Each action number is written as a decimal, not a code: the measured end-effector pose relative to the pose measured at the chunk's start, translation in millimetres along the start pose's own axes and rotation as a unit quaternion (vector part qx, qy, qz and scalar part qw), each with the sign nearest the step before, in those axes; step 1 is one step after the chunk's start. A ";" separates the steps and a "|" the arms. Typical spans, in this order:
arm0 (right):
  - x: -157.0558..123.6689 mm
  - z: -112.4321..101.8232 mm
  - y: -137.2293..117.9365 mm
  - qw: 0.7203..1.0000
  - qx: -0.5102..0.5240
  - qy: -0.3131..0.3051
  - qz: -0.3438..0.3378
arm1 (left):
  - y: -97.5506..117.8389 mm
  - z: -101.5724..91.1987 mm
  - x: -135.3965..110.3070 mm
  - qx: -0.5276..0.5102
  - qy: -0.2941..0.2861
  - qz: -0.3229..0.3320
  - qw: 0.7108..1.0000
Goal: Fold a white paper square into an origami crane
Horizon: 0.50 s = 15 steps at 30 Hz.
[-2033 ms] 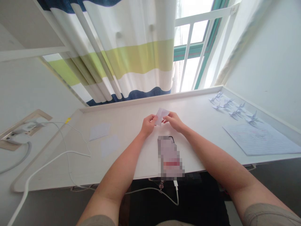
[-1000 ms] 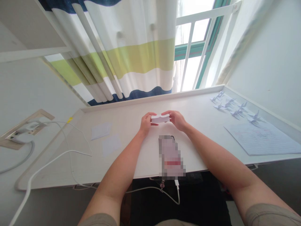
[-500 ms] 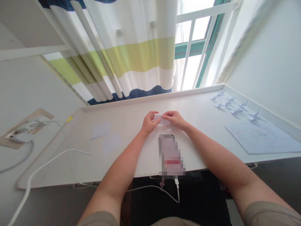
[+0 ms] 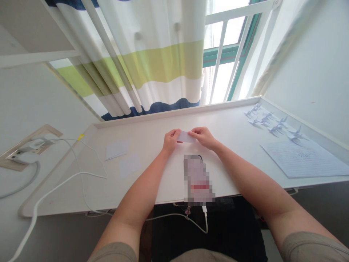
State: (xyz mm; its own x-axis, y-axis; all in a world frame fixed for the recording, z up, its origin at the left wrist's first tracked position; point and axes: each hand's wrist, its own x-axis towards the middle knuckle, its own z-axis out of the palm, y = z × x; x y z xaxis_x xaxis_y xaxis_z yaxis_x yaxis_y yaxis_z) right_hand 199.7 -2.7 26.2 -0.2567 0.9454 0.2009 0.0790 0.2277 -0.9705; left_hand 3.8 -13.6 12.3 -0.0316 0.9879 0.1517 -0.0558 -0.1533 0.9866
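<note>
A small folded piece of pale paper (image 4: 185,137) is held between both hands just above the white desk (image 4: 152,174), near its middle. My left hand (image 4: 170,140) pinches the paper's left end with fingers closed. Pinching the right end is my right hand (image 4: 203,137), fingers curled over the top edge. A phone (image 4: 198,178) lies flat on the desk just in front of the hands, its cable hanging off the front edge.
Two loose paper squares (image 4: 116,150) (image 4: 129,165) lie at the left. Several folded paper cranes (image 4: 272,123) stand at the far right, with a lined sheet (image 4: 302,160) in front of them. White cables (image 4: 68,178) cross the left side. A striped curtain (image 4: 152,65) hangs behind.
The paper stood up as a tilted open flap two seconds ago; it has since been folded down into a narrow flat strip held level between both hands.
</note>
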 end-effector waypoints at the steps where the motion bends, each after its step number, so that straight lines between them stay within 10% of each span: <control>1: 0.0 0.0 -0.1 1.000 0.001 0.004 -0.001 | 0.2 -0.1 0.1 0.000 -0.002 -0.002 1.000; 8: -0.2 0.5 1.9 1.000 -0.011 -0.002 -0.001 | 2.4 -1.3 1.1 -0.013 0.015 -0.009 1.000; 15: 2.3 -0.7 5.3 0.998 0.037 0.022 0.046 | 8.7 -1.8 -3.3 -0.052 -0.096 -0.032 0.994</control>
State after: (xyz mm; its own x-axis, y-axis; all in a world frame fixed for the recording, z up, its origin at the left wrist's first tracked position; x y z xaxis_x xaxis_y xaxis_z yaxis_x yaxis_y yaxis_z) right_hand 200.2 0.9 21.6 -0.2090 0.9711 0.1154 0.0276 0.1238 -0.9919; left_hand 1.7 -18.2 20.3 0.1649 0.9805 0.1068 -0.1551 -0.0811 0.9846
